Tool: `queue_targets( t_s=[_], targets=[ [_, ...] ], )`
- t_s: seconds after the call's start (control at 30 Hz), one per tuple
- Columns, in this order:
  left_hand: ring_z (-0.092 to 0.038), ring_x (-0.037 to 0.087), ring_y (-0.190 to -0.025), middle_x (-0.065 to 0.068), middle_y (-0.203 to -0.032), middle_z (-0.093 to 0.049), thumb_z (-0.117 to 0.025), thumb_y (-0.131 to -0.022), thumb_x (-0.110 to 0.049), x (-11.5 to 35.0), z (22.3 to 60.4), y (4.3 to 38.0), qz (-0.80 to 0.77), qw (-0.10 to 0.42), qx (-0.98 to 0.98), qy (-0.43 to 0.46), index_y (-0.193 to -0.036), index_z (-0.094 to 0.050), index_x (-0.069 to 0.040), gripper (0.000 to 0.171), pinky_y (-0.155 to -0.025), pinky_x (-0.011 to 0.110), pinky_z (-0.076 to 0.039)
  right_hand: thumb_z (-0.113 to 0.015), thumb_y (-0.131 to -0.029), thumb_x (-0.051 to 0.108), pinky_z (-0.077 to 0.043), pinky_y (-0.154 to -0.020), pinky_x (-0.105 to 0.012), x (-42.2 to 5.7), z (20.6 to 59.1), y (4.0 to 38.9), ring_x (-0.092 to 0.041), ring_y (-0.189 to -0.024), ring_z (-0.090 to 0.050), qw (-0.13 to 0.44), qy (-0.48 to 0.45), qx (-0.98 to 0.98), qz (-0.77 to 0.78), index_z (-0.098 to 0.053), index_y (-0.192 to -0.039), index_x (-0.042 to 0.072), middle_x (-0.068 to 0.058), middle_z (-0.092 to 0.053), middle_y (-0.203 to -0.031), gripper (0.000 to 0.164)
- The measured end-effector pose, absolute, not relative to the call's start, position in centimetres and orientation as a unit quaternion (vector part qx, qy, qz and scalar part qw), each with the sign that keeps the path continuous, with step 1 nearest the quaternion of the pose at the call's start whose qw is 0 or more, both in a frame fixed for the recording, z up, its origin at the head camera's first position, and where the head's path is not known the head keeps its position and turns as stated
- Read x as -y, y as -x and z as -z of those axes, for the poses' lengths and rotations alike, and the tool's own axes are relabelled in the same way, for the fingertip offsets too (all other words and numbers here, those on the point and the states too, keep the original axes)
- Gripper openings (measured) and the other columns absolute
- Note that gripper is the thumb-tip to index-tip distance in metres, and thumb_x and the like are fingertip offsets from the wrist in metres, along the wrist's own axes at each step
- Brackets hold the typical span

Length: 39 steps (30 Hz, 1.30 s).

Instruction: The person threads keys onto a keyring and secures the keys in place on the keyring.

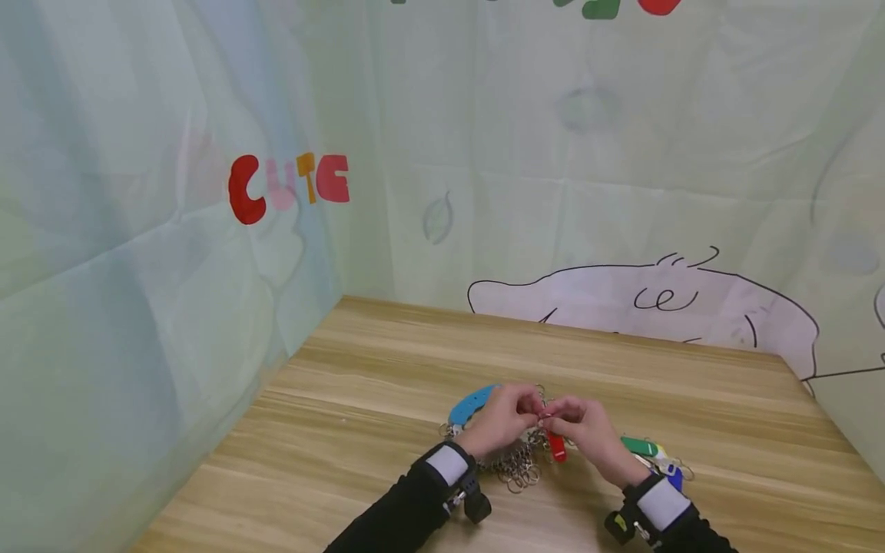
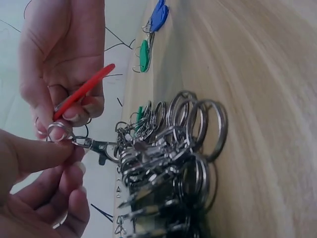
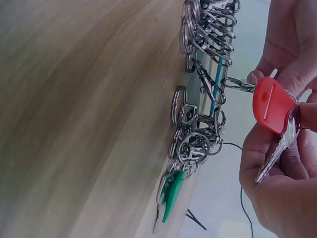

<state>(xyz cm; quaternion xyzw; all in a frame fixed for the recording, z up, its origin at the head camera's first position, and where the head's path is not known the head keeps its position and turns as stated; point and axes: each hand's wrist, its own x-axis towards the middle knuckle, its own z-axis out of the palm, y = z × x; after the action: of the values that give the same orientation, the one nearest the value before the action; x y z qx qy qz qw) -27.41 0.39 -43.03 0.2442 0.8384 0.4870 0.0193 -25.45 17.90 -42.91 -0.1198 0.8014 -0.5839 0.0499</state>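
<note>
My left hand (image 1: 503, 418) and right hand (image 1: 584, 432) meet fingertip to fingertip over a heap of metal clips and rings (image 1: 517, 465). Between left thumb and fingers, I pinch a silver split ring (image 2: 60, 132) joined to a small swivel clasp (image 2: 96, 147). My right hand holds a key with a red cover (image 3: 272, 106) by its ring, the metal blade (image 3: 273, 157) hanging over the fingers. A blue curved holder (image 1: 472, 405) lies partly behind the left hand, with clasps strung along it.
Right of the right hand lie a green-covered key (image 1: 639, 446) and a blue-covered key (image 1: 674, 478). Another green-covered key (image 3: 172, 196) lies by the rings in the right wrist view. The wooden table (image 1: 387, 361) meets printed cloth walls (image 1: 415, 253) at the back and left.
</note>
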Motion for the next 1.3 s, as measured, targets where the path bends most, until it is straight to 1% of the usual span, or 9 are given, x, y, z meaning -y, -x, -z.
queue_targets(
  t_s=[0.2,0.37,0.5,0.63,0.73,0.87,1.0,1.13,1.3],
  targets=[
    [-0.051,0.005,-0.059,0.002,-0.068,-0.059,-0.063,-0.078,0.007,-0.37,43.16,27.38,-0.523,0.042,-0.825,-0.211,-0.084,-0.062,-0.005,0.013,-0.051,0.018,-0.041,-0.065,-0.084,-0.001,-0.051,-0.070,-0.020,-17.86,43.05,25.27,-0.002,-0.074,-0.063,0.022,0.184,-0.814,0.551,-0.063,-0.097,-0.009,-0.023,-0.071,-0.091,0.015],
    [-0.053,0.005,-0.065,0.004,-0.074,-0.063,-0.063,-0.082,0.005,-0.26,43.06,27.42,-0.517,0.062,-0.825,-0.222,-0.086,-0.064,-0.005,0.011,-0.058,0.017,-0.043,-0.065,-0.084,-0.001,-0.050,-0.070,-0.020,-17.84,43.01,25.32,-0.002,-0.075,-0.063,0.028,0.175,-0.817,0.549,-0.062,-0.098,-0.009,-0.023,-0.071,-0.092,0.016],
    [-0.055,0.003,-0.072,0.004,-0.081,-0.066,-0.062,-0.085,0.005,-0.20,43.07,27.38,-0.516,0.056,-0.821,-0.238,-0.088,-0.065,-0.006,0.012,-0.066,0.017,-0.047,-0.065,-0.084,0.001,-0.050,-0.074,-0.021,-17.84,42.93,25.43,-0.005,-0.079,-0.064,0.040,0.149,-0.821,0.550,-0.063,-0.099,-0.009,-0.022,-0.072,-0.094,0.018],
    [-0.055,0.002,-0.068,0.004,-0.078,-0.066,-0.064,-0.084,0.004,-0.20,43.17,27.37,-0.521,0.038,-0.820,-0.232,-0.086,-0.065,-0.006,0.011,-0.064,0.017,-0.047,-0.066,-0.084,0.003,-0.051,-0.076,-0.021,-17.84,42.88,25.42,-0.006,-0.081,-0.065,0.045,0.138,-0.820,0.554,-0.063,-0.100,-0.008,-0.021,-0.072,-0.096,0.019],
    [-0.054,0.003,-0.065,0.003,-0.075,-0.065,-0.065,-0.082,0.004,-0.17,43.21,27.37,-0.526,0.035,-0.820,-0.222,-0.085,-0.065,-0.006,0.010,-0.061,0.017,-0.047,-0.066,-0.084,0.002,-0.051,-0.074,-0.020,-17.80,42.89,25.38,-0.005,-0.079,-0.065,0.041,0.146,-0.819,0.554,-0.062,-0.099,-0.009,-0.022,-0.072,-0.095,0.019],
    [-0.054,0.004,-0.064,0.004,-0.073,-0.064,-0.064,-0.080,0.007,-0.12,43.26,27.42,-0.541,0.051,-0.813,-0.209,-0.085,-0.065,-0.004,0.012,-0.060,0.018,-0.046,-0.066,-0.084,0.000,-0.050,-0.071,-0.020,-17.74,42.99,25.37,-0.004,-0.075,-0.063,0.031,0.159,-0.822,0.546,-0.061,-0.097,-0.008,-0.023,-0.072,-0.093,0.016],
    [-0.055,0.005,-0.069,0.007,-0.079,-0.066,-0.064,-0.081,0.006,-0.02,43.24,27.44,-0.538,0.061,-0.814,-0.211,-0.087,-0.065,-0.004,0.012,-0.064,0.019,-0.046,-0.066,-0.083,0.000,-0.050,-0.072,-0.020,-17.74,43.06,25.38,-0.004,-0.075,-0.063,0.034,0.157,-0.820,0.550,-0.061,-0.097,-0.009,-0.023,-0.072,-0.093,0.017],
    [-0.057,0.004,-0.074,0.007,-0.085,-0.067,-0.064,-0.085,0.003,-0.05,43.31,27.39,-0.525,0.050,-0.818,-0.230,-0.090,-0.066,-0.007,0.011,-0.069,0.018,-0.048,-0.065,-0.084,0.001,-0.051,-0.075,-0.021,-17.82,42.98,25.43,-0.006,-0.079,-0.064,0.047,0.140,-0.814,0.561,-0.061,-0.101,-0.009,-0.022,-0.072,-0.096,0.021],
    [-0.056,0.003,-0.071,0.005,-0.081,-0.066,-0.064,-0.084,0.004,-0.19,43.32,27.29,-0.522,0.030,-0.818,-0.237,-0.088,-0.065,-0.008,0.013,-0.067,0.018,-0.047,-0.065,-0.085,0.003,-0.051,-0.077,-0.021,-17.96,42.86,25.42,-0.007,-0.084,-0.065,0.057,0.133,-0.811,0.567,-0.060,-0.104,-0.009,-0.022,-0.071,-0.099,0.024]
  ],
)
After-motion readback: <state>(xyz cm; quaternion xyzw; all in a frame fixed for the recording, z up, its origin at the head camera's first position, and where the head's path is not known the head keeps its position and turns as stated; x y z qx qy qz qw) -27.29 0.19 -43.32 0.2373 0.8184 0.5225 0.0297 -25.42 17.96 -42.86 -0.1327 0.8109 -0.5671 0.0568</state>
